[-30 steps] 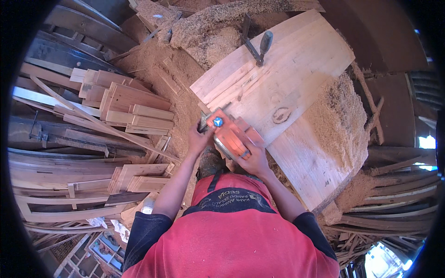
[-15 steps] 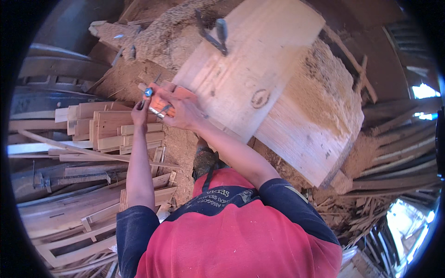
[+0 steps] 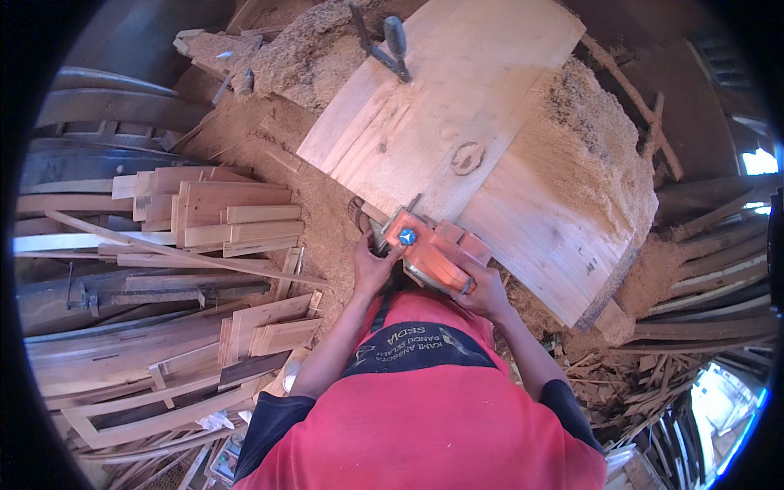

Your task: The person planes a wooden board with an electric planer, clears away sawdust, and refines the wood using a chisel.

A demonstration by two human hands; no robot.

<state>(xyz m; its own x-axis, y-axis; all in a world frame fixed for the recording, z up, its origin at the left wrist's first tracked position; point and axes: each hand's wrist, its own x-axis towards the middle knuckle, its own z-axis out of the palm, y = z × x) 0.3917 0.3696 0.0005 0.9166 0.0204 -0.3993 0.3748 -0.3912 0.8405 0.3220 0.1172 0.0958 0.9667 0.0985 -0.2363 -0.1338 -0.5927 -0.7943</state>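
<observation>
One planer lies between the left hand, gripping its front side, and the right hand, closed round its rear; the board is just beyond. Looks heavy, stiff — best held at the rear and beside the knob.

A sawdust-covered floor runs between stacked boards on the left and long curved timbers on the right; a near-right opening and smaller gaps farther off glow bright white.
</observation>
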